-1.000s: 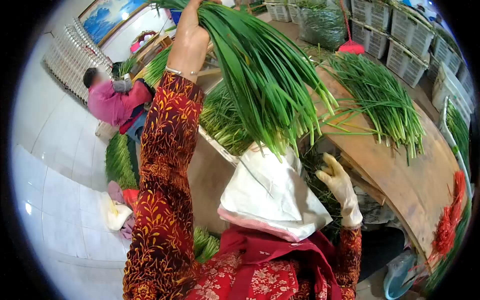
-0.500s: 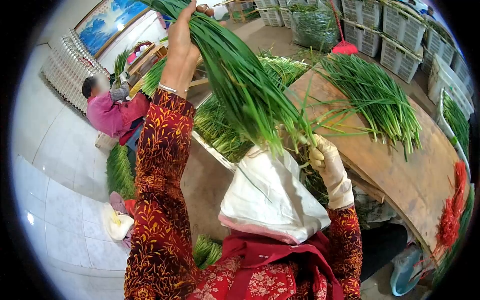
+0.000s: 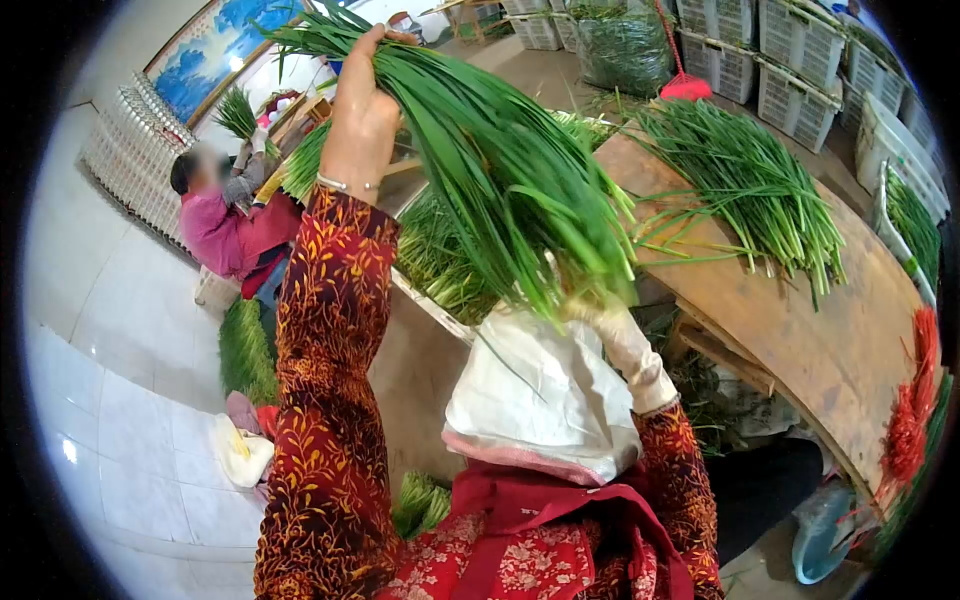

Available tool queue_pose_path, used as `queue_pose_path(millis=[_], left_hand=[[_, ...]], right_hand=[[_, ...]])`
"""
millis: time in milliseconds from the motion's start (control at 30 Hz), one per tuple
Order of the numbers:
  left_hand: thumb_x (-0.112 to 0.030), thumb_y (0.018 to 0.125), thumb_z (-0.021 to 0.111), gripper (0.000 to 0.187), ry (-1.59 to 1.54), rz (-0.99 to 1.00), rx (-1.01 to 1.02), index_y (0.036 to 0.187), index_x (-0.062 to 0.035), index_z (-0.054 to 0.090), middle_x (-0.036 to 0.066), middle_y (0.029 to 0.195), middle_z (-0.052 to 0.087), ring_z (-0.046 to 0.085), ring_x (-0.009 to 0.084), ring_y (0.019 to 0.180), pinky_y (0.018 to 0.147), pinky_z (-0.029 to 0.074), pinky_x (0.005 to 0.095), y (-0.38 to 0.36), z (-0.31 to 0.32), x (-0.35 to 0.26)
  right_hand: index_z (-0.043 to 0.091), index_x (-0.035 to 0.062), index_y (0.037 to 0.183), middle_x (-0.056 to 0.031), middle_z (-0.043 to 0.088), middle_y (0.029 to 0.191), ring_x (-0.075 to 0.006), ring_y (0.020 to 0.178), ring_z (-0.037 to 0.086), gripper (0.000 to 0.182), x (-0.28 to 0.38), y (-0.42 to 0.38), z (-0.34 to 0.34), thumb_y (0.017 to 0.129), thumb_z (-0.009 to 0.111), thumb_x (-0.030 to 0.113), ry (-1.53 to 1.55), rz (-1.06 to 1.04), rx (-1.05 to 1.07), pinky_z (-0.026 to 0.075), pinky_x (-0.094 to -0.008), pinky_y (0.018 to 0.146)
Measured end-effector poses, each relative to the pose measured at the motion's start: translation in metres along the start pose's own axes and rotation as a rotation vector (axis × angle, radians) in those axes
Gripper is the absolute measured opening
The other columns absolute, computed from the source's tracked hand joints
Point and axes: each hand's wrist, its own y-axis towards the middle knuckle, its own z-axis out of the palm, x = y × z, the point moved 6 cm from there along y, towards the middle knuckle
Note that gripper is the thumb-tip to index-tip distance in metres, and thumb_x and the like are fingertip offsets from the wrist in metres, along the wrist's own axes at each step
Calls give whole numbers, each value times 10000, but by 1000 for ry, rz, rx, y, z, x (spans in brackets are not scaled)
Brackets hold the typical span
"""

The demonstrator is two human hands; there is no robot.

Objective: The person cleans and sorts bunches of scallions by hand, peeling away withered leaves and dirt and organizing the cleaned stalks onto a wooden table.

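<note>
My left hand [image 3: 362, 115], bare with a bracelet at the wrist, is raised and wrapped round the leafy end of a large bunch of garlic chives [image 3: 490, 170]. The bunch slants down to the right, its pale stem ends spread loosely over a white cloth [image 3: 540, 390] on my lap. At those stem ends is my right hand [image 3: 615, 335], in a pale glove. Its fingers are blurred and partly covered by the stems, so their grip does not show. A second pile of garlic chives [image 3: 745, 190] lies on the wooden board to the right.
The wooden board [image 3: 830, 335] curves along my right, with red ties [image 3: 908, 410] on its edge. Behind the bunch stands a crate of chives [image 3: 440, 250]. Stacked crates [image 3: 795, 105] fill the back right. A person in pink [image 3: 225, 225] sits at the left, holding greens.
My right hand has moved left and slightly down, from beside the stem ends to beneath them. My left hand has lowered a little, still holding the bunch, and the stems have swung.
</note>
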Motion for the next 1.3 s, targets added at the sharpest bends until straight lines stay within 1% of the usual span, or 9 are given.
queue_pose_path(millis=[100, 333, 467, 567, 667, 733, 867, 1100, 1300], left_hand=[[-174, 861, 508, 160, 68, 79, -16, 841, -16, 531, 92, 735, 577, 571, 199, 702, 653, 488, 368, -2, 5, -1], [-192, 873, 494, 288, 201, 238, 4, 1014, 57, 517, 28, 749, 552, 552, 149, 712, 721, 505, 408, -11, 26, -1], [-189, 879, 479, 304, 164, 221, -23, 1046, 62, 513, -12, 726, 512, 539, 127, 728, 736, 504, 452, -9, 24, -1], [-192, 865, 504, 210, 142, 229, -103, 890, 14, 537, 43, 729, 540, 557, 175, 689, 701, 516, 454, -8, 19, 0], [-181, 850, 529, 177, 253, 240, -175, 786, -16, 538, 100, 734, 581, 564, 204, 626, 636, 524, 398, -15, 23, 4], [-183, 850, 532, 179, 265, 247, -173, 780, -18, 539, 100, 736, 583, 565, 200, 631, 615, 514, 379, -12, 17, 4], [-184, 846, 536, 181, 280, 269, -199, 757, -27, 539, 100, 735, 587, 565, 191, 643, 575, 488, 349, -8, 4, -3], [-203, 872, 477, 233, 124, 214, -175, 741, -11, 493, 124, 721, 556, 590, 281, 688, 670, 501, 420, 5, -24, -18], [-134, 863, 477, 164, 142, 242, -142, 760, -10, 506, 132, 748, 542, 546, 263, 737, 836, 445, 568, 4, -28, -34]], right_hand=[[426, 79, 1246, -83, 503, 1208, -195, 1057, 511, 534, 39, 1, 5, 833, 575, 383, 558, -124, -174, 407, -343, 931], [487, 53, 1166, -105, 550, 1127, -234, 1008, 555, 408, 41, 7, -21, 857, 557, 310, 856, -96, 159, 481, -361, 847], [501, 64, 1152, -57, 579, 1016, -127, 842, 565, 394, 46, 10, -12, 860, 557, 322, 675, -57, 251, 478, -252, 681], [451, 34, 1216, 10, 527, 694, -46, 471, 397, 520, 68, 6, 10, 846, 562, 381, 259, -110, 158, 301, -175, 397], [503, 26, 1149, 14, 544, 714, -34, 483, 413, 398, 77, 2, 20, 847, 584, 273, 112, -105, 47, 315, -167, 418], [549, -5, 1083, -12, 577, 889, -63, 718, 501, 326, 72, 0, 8, 824, 619, 180, 66, 2, -195, 415, -188, 641], [602, 21, 880, 47, 542, 716, -19, 597, 431, 130, 83, -2, -1, 840, 596, 144, 170, -184, -319, 336, -158, 524], [570, 27, 836, -6, 548, 690, -79, 587, 456, 277, 74, -52, -34, 878, 521, 297, 26, -102, -173, 376, -209, 567], [595, 29, 919, -89, 595, 879, -157, 819, 566, 281, -50, -132, -138, 856, 526, 294, -577, 371, 17, 427, -255, 654]])
